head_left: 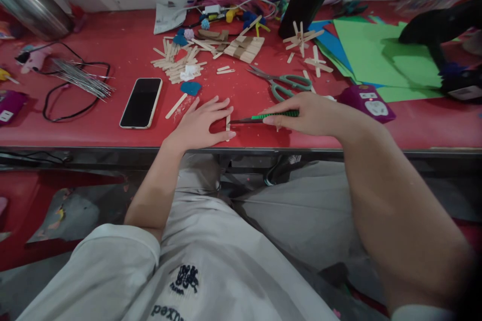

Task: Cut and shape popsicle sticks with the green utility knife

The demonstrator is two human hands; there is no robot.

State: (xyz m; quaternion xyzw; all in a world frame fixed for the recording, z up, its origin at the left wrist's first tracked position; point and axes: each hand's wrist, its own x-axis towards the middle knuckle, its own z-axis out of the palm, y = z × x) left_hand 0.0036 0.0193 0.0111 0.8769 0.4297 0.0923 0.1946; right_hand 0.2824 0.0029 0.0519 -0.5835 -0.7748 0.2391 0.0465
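My left hand (pixel 203 123) lies flat on the red table (pixel 113 50) near its front edge, fingers stretched out and pinning a short wooden stick piece (pixel 228 121) at their tips. My right hand (pixel 301 115) is closed around a green-handled craft knife (pixel 263 118), whose thin blade points left and meets the stick piece. Both forearms reach in from below.
A black phone (pixel 141 102) lies left of my left hand. Green-handled scissors (pixel 286 83) sit behind the knife. Loose craft sticks (pixel 181 60), stick crosses (pixel 303 37), green paper (pixel 380 55), a purple device (pixel 367 102) and black cables (pixel 75 90) spread over the table.
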